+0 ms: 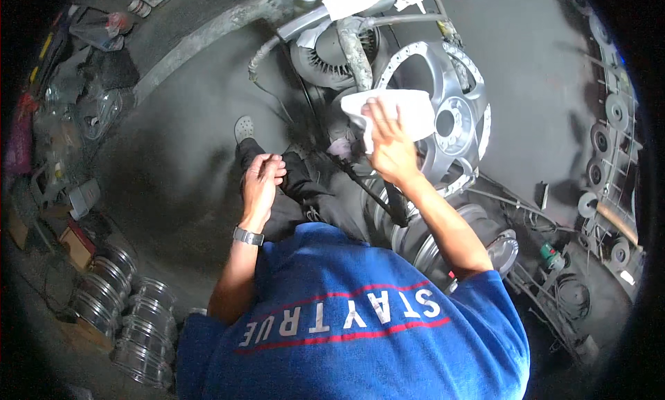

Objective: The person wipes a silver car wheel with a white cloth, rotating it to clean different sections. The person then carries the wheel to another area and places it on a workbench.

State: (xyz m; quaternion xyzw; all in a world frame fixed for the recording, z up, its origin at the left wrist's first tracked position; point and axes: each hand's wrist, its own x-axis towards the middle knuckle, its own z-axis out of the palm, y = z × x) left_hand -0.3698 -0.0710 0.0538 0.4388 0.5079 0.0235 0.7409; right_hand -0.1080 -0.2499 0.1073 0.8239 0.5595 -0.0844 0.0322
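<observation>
My right hand (393, 142) reaches forward, its fingers laid over a folded white cloth (414, 109). The cloth lies against a silver alloy wheel rim (451, 123) and covers part of its left side. Several spokes, the round hub and small marks along the rim's edge show beside it. A metal frame (355, 54) stands just behind and left of the rim. My left hand (262, 182), with a watch (248, 236) at its wrist, hovers over my leg. Its fingers are curled in, and I see nothing in them.
Stacked silver rims (144, 331) stand at the lower left. Behind the frame sits a dark-slotted round wheel part (332, 54). More rims (443, 241) lie low on the right. A rack with grinding discs (601, 138) lines the right side. Bags and boxes (83, 196) clutter the left.
</observation>
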